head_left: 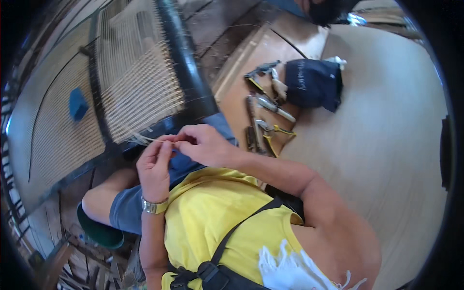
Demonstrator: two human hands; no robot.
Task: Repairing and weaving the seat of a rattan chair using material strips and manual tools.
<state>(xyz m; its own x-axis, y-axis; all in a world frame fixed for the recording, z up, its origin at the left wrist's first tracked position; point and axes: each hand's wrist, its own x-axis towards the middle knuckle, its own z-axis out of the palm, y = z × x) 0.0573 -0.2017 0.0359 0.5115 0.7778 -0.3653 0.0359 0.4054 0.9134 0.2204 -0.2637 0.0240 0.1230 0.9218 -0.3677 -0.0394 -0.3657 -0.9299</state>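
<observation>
My left hand (154,166), a metal watch on its wrist, pinches a thin pale cane strand (157,140) between thumb and fingertips. Close beside it, my right hand (205,145) has its fingers closed on the same strand, the two sets of fingertips almost touching. Several loose strand ends spread from there toward the edge of a woven cane panel (140,87), which is set in a dark, glossy frame (186,72). Its lower part is tightly woven, while parallel strands run farther up. Under my hands lies my blue-clad lap.
A blue block-like piece (77,104) rests on the neighbouring cane panel (58,140). To my right, a pale board (382,121) bears a dark blue cloth pouch (311,84), pliers with yellow handles (270,128) and other hand tools. Another person's dark-haired head (331,10) shows at the top.
</observation>
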